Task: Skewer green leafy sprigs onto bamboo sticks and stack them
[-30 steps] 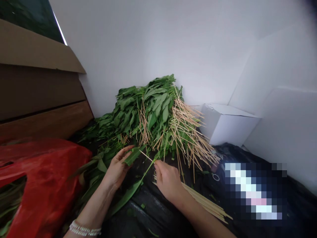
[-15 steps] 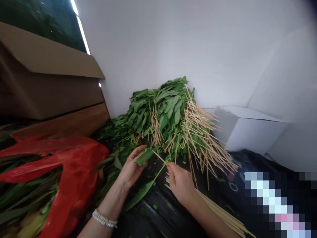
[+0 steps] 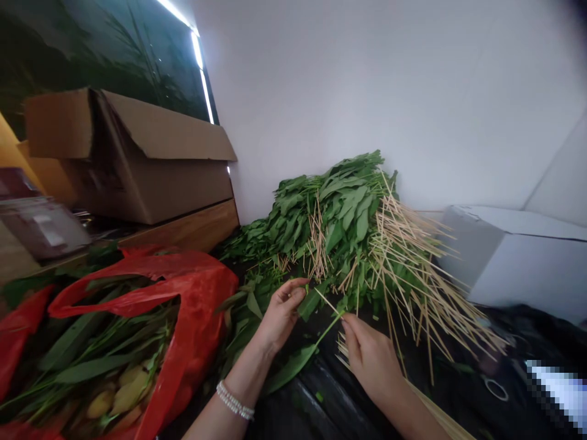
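Observation:
My left hand [image 3: 280, 315], wearing a beaded bracelet [image 3: 235, 400], is closed in a pinch on a green leaf [image 3: 313, 303], held by its end. Thumb and forefinger of my right hand [image 3: 369, 345] grip a thin wooden skewer [image 3: 326, 300] that points up and left toward the leaf. Green leaf matter gathers on the skewer near my right fingertips. A long leaf [image 3: 293, 370] hangs by its stem from there, down and left. Beneath my right wrist lies a bundle of bare skewers [image 3: 433, 408], partly hidden.
Behind my hands rises a heap of leaves [image 3: 348, 201] with many skewers [image 3: 413, 244] sticking out rightward. A red plastic bag [image 3: 197, 318] of leaves stands at left, below a cardboard box [image 3: 174, 177]. At right are a white box [image 3: 527, 263] and a metal ring [image 3: 496, 388].
The view has swung left, showing more of the red bag and cardboard box. My left hand has drawn slightly away from the skewer with the leaf; my right hand keeps its grip.

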### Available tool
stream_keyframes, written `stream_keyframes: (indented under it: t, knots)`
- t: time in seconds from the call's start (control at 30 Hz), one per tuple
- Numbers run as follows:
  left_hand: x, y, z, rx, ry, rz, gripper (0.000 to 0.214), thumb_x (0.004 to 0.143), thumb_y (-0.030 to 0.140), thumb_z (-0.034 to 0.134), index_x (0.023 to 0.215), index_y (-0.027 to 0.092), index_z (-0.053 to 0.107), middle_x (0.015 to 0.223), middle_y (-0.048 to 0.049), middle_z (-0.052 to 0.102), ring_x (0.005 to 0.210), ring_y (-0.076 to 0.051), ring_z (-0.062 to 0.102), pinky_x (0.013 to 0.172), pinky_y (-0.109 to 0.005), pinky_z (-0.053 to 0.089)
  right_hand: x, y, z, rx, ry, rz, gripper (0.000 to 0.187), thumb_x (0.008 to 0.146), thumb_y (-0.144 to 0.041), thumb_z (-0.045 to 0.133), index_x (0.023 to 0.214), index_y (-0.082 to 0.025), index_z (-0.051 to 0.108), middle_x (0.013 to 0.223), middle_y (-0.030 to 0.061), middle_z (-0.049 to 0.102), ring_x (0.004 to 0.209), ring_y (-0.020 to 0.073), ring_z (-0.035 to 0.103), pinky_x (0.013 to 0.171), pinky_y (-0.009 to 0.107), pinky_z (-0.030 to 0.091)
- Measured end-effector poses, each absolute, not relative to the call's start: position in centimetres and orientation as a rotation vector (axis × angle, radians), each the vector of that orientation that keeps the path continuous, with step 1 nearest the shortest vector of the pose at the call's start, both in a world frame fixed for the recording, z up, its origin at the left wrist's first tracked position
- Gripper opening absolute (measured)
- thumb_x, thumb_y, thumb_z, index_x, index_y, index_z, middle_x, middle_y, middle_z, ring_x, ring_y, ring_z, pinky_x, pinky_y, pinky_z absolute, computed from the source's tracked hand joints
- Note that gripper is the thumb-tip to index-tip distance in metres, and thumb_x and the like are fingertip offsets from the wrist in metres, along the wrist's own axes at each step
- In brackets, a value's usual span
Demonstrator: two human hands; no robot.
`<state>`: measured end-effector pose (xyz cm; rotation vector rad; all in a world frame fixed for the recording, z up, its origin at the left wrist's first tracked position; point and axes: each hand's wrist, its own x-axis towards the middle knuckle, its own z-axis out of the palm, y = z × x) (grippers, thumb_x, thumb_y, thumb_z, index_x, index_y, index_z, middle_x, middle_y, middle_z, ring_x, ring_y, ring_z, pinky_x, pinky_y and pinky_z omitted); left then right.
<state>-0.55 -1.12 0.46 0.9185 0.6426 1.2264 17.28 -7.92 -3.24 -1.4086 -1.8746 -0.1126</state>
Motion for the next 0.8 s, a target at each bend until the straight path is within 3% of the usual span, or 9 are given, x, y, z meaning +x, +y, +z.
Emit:
stream_keyframes:
  t: [0.23,0.43,0.8]
  knots:
    - [-0.72,-0.70,0.35,0.887,0.715,1.284,0.041,0.068,0.028,0.075,0.107,0.019,0.065,0.085,-0.0048,0.070,0.066,-0.008,0.058,0.061,-0.017,0.042,17.15,-8.09,-3.12,-1.402,-1.966,-0.124,0.028,0.092,-0.019,0.032,0.099,-0.023,0.058,0.080,0.0005,0.067,0.069,0.0139,0.066,0.059,0.022,0.043]
    - [-0.79,-0.49,0.12,0.820,0.752,1.305,0.032,0.062,0.027,0.080,0.090,0.018,0.067,0.082,-0.0020,0.069,0.067,-0.007,0.059,0.061,-0.016,0.042,17.26,-8.15,-2.75,-1.327,-1.891,-0.152,0.030,0.092,-0.021,0.031,0.100,-0.021,0.060,0.083,0.0031,0.068,0.070,0.0135,0.066,0.062,0.021,0.046]
    - [-0.34,-0.92,0.15,0.930,0.671,1.205,0.026,0.064,0.029,0.078,0.084,0.014,0.069,0.073,-0.0026,0.068,0.063,-0.009,0.060,0.063,-0.019,0.044,17.25,-8.02,-3.00,-1.388,-1.939,-0.118,0.028,0.092,-0.020,0.031,0.098,-0.022,0.058,0.079,0.0003,0.066,0.069,0.0133,0.065,0.060,0.022,0.042]
